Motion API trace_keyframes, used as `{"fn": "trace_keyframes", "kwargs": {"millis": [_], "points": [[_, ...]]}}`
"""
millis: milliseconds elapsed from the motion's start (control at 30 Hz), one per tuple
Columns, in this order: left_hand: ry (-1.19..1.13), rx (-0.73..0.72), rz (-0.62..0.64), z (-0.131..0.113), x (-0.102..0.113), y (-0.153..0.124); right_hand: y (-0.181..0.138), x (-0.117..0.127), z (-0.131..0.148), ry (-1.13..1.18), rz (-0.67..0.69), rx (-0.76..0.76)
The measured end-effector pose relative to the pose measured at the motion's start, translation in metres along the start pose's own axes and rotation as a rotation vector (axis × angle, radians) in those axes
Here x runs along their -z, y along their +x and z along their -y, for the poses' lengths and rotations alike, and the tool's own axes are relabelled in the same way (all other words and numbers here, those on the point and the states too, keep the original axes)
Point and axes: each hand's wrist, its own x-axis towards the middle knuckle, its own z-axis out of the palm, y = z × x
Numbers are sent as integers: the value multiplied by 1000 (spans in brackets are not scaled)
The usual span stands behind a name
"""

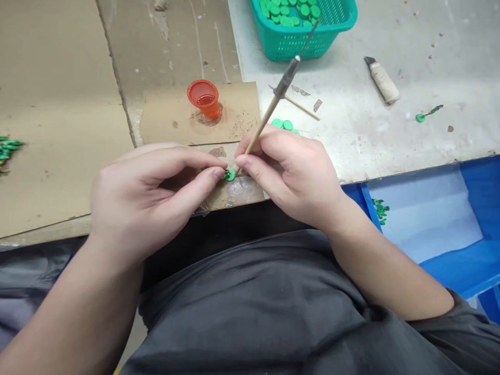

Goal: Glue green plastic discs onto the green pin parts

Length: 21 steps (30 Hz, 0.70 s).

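Note:
Between the thumb and forefinger of my left hand (152,192) is a small figure on a green disc (229,175), pinched near the table's front edge. My fingertips hide most of the figure. My right hand (292,172) is closed around a slim wooden stick (269,110), held slanted. Its lower end meets or nearly meets the disc's right side; I cannot tell whether they touch. A dark wrapped collar and a thin needle-like tip are at the stick's upper end. Behind my right fingers lie several loose green discs (287,125).
An orange cup (203,99) with liquid stands on cardboard (164,122). Behind are a teal basket (289,49) of green discs and a thin wooden stick (302,108). At right lie a cutter-like tool (383,80), a disc with a stem (420,117) and a blue tray (457,260). Green pieces (10,148) lie far left.

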Motion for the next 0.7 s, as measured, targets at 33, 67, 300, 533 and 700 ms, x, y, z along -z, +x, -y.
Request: {"fn": "trace_keyframes", "kwargs": {"millis": [33,67,300,533,700], "points": [[-2,0,-4,0,0,0,0,-1,0,1,-2,-5],[-5,1,-8,0,0,1,1,-2,-1,2,-14,11],[27,-92,-28,3,-4,-1,3,-11,-11,-71,-94,247],[16,-125,-22,6,-4,0,3,-15,-14,-103,-128,365],[12,-126,-12,6,-3,1,3,-14,-13,-130,-96,281]]}}
